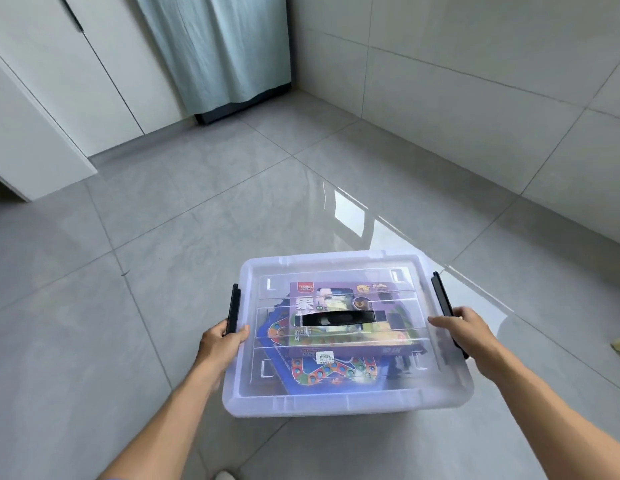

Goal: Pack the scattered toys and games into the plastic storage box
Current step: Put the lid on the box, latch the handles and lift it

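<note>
storage box (346,403) clear | latches (233,308) black | game box (350,320) purple | curtain (215,46) pale teal

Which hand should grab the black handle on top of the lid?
Probably the left hand. Its thumb lies on the lid nearer the top handle. The right hand sits farther out by the side latch. It is close, though.

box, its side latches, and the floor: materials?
Storage box: looks like translucent, frosted plastic with a clearer lid; the game boxes inside show through.
Side latches: opaque black, matte, probably hard plastic.
Floor: large grey tiles with thin grout lines, likely glazed ceramic or porcelain; a sharp window reflection suggests a glossy finish.
</note>
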